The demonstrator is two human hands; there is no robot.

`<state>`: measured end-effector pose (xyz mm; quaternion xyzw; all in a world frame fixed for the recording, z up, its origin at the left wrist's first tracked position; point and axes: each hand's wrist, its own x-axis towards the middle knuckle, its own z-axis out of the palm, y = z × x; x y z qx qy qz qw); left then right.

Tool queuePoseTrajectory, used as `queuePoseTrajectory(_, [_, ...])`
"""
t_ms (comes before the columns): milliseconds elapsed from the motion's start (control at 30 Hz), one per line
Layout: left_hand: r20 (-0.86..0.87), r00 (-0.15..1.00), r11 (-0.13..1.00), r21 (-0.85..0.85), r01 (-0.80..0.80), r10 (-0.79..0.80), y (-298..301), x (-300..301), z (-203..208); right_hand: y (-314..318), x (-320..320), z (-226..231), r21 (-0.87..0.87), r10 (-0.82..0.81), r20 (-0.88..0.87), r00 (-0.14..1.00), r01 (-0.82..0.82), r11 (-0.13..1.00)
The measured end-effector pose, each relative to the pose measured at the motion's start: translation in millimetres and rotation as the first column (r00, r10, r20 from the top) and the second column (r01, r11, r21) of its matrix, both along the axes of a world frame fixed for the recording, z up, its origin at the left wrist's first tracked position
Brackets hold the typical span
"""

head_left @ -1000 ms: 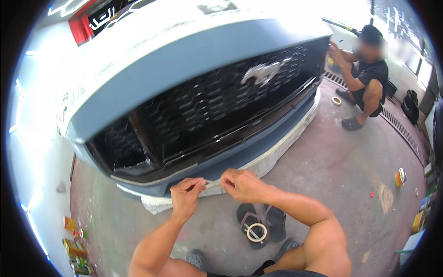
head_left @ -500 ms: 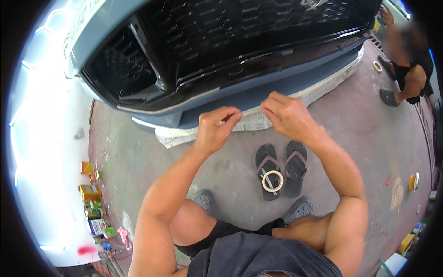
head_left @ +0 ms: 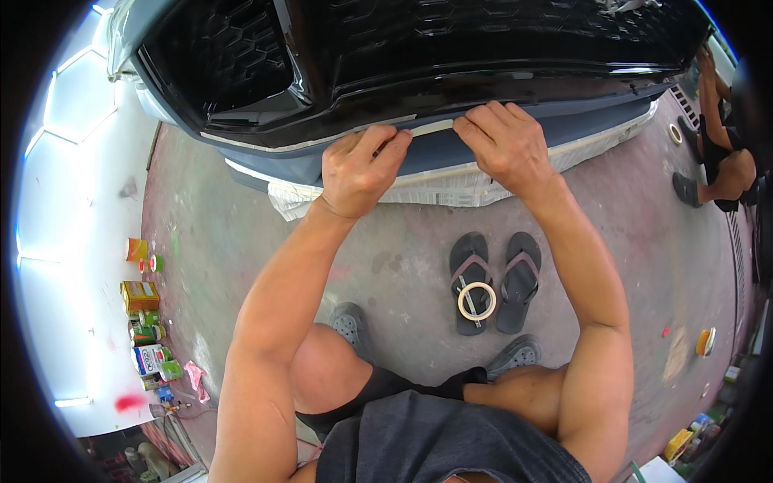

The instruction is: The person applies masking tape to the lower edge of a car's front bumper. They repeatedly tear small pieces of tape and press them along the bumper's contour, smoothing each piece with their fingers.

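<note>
1. Spanning the gap between my hands, a thin, pale tape strip [head_left: 432, 128] sat at the bumper's [head_left: 580, 133] edge below the grille [head_left: 451, 40]; left hand [head_left: 358, 171] and right hand [head_left: 506, 149] each pinched an end.
2. Laid tape [head_left: 386, 122] already lined the edge leftward; rightward seemed untaped, though my fingers hid some.
3. Around: satiny blue-grey bumper, glossy honeycomb grille, crinkled masking paper [head_left: 451, 191].

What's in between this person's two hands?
In the head view, a short pale strip, which looks like masking tape, spans the gap from the left hand to the right hand.
</note>
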<state>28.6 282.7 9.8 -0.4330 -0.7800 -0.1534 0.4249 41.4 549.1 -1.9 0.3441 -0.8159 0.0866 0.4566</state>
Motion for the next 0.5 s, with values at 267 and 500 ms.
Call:
queuePoseTrajectory(267, [-0.077, 0.996, 0.999, -0.009, -0.04, 0.039, 4.1, -12.2, -13.2, 1.4, -6.6, -2.4, 0.052, -0.046, 0.014, 0.999, 0.045, 0.998])
queuePoseTrajectory(500, [-0.047, 0.996, 0.997, 0.002, -0.082, 0.082, 3.7, -16.2, -21.9, 5.8, -8.9, -4.8, 0.06, -0.088, 0.003, 0.996, 0.087, 0.994])
